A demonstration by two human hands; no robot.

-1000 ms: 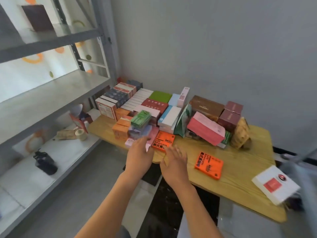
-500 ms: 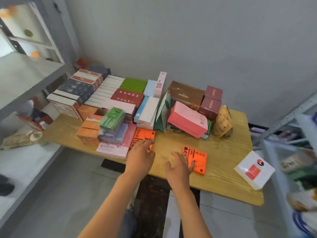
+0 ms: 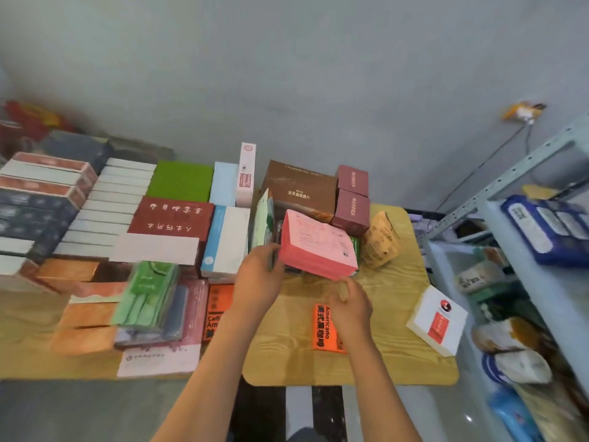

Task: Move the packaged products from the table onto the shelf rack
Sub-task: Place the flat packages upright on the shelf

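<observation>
Both our hands had left the orange packets and gone up to the pink box [image 3: 318,247], which leaned tilted on the pile mid-table [image 3: 398,314], the shelf rack [image 3: 522,173] standing to our right. Our left hand [image 3: 258,279] curled on its left edge; our right hand [image 3: 349,303] hovered just below, grip unclear. A one-sided lift, we judged, could topple the neighbouring green pouch [image 3: 263,218].

Bare table [image 3: 392,317] lies open between the orange packet [image 3: 323,327] and white box [image 3: 438,319]; stacked boxes [image 3: 105,215] crowd the left.
</observation>
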